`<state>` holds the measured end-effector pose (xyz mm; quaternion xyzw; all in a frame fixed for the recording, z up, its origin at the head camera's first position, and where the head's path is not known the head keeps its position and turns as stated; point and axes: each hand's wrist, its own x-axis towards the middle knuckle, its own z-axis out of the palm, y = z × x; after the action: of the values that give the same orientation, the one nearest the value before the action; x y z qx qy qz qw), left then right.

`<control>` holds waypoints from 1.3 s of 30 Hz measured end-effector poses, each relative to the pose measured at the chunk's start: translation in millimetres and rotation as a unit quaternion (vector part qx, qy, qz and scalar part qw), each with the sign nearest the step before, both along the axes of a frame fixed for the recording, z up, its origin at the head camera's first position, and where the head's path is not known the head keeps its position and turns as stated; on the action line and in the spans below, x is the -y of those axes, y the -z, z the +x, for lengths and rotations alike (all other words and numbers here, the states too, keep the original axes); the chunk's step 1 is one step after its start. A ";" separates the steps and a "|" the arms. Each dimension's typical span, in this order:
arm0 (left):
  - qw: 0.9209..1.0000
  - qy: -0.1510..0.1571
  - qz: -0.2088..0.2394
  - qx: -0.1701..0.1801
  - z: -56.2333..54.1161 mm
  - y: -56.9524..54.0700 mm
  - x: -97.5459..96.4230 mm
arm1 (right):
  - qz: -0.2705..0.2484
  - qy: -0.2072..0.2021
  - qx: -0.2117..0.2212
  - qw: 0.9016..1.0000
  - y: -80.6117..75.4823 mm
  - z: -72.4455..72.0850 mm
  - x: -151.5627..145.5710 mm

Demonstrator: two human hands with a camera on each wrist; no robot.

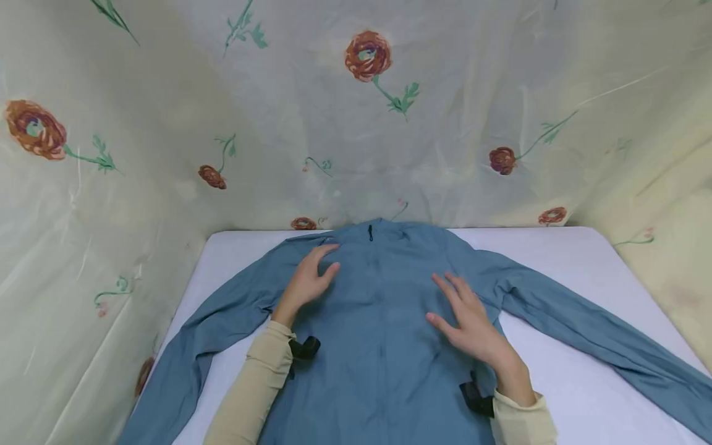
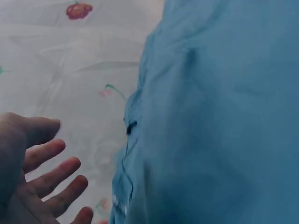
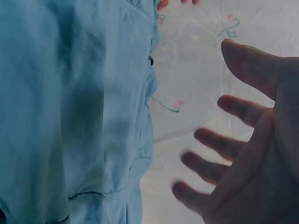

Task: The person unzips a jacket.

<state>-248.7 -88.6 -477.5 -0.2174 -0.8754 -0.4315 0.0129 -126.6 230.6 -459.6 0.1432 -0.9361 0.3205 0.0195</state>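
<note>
A blue jacket (image 1: 384, 321) with a collar and a small black zipper pull (image 1: 370, 233) lies spread front side up, its sleeves reaching out to both sides. My left hand (image 1: 310, 279) is over the chest on the left, fingers spread and slightly bent, holding nothing. Over the right side of the chest is my right hand (image 1: 466, 318), its fingers apart and nothing in them. Both wrist views show the bare fingers spread beside the blue cloth (image 2: 210, 121), with the right thumb (image 3: 247, 65) held away from the other fingers.
Under the jacket is a table with a white cover (image 1: 556, 247). A pale curtain (image 1: 278, 111) printed with brown-red flowers hangs behind and along both sides. The right sleeve (image 1: 601, 337) runs off past the frame's edge. Dark camera mounts sit on both wrists.
</note>
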 end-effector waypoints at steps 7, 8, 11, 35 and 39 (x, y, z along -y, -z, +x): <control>0.996 0.036 -0.037 0.068 -50.5 -3.9 -38.7 | -0.023 -0.020 -0.003 1.000 1.4 2.4 -6.6; 0.996 0.035 -0.048 0.070 -57.2 -1.9 -43.6 | -0.026 -0.022 -0.003 0.999 0.6 1.9 -7.1; 0.994 0.007 -0.097 0.058 -72.5 7.5 -54.1 | -0.036 -0.039 -0.003 0.999 -1.3 0.4 -6.0; 0.992 -0.091 -0.081 0.040 -88.5 12.5 -87.7 | -0.051 -0.056 0.058 0.995 2.9 -1.4 -0.3; 0.997 -0.066 -0.037 0.012 -84.9 13.8 -87.3 | -0.055 -0.053 0.060 0.995 3.6 -1.3 1.0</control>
<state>-333.6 -1.4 -491.4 -0.1540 -0.9033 -0.3999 0.0225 -127.9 229.7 -463.3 0.1720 -0.9075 0.3805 -0.0457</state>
